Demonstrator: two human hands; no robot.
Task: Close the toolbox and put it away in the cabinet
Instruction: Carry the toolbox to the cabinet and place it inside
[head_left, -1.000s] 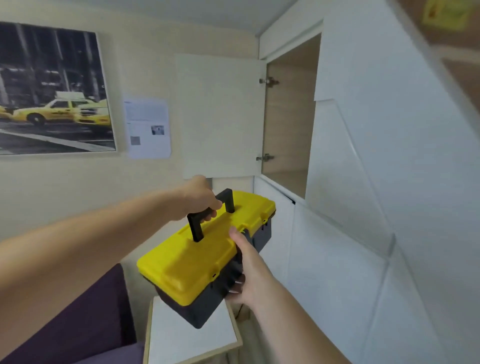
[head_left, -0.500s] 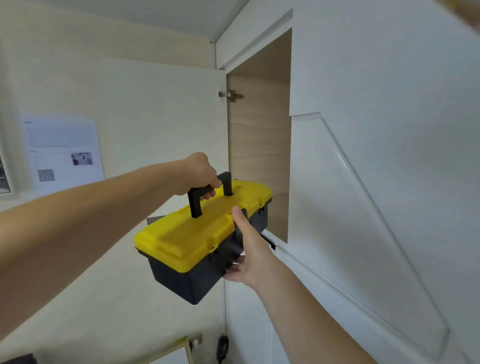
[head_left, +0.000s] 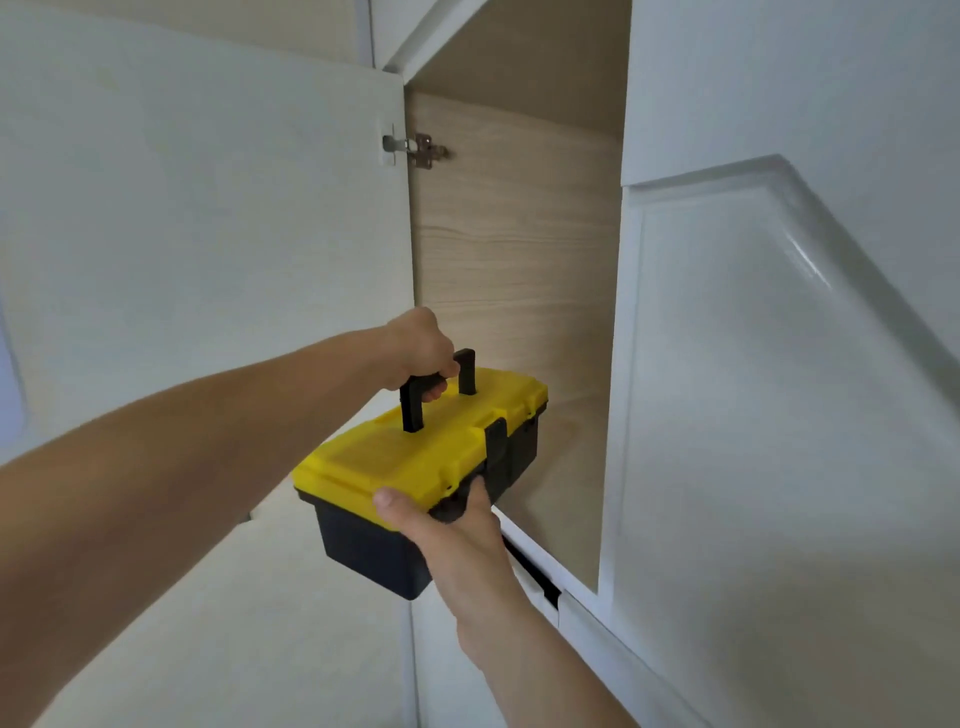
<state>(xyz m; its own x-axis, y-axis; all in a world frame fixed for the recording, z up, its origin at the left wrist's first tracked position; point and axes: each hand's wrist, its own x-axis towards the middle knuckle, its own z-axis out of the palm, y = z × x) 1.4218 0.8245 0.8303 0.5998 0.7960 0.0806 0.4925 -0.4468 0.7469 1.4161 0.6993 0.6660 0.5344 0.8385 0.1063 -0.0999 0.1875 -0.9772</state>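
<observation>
The toolbox (head_left: 415, 457) has a yellow lid, a black body and a black handle; its lid is closed with the front latch down. It hangs in the air at the mouth of the open cabinet (head_left: 514, 260), its far end just past the cabinet's lower front edge. My left hand (head_left: 421, 348) grips the black handle from above. My right hand (head_left: 441, 525) holds the near front corner, thumb on the yellow lid and fingers on the black side. The cabinet's inside is light wood and looks empty.
The cabinet door (head_left: 208, 234) stands swung open to the left, held by a metal hinge (head_left: 415, 150). A white slanted panel (head_left: 779, 389) borders the opening on the right. White lower cabinet fronts (head_left: 467, 675) lie below the opening.
The toolbox has moved up and forward toward the cabinet opening. My right hand has shifted from the front side to the near corner. The view has closed in on the cabinet.
</observation>
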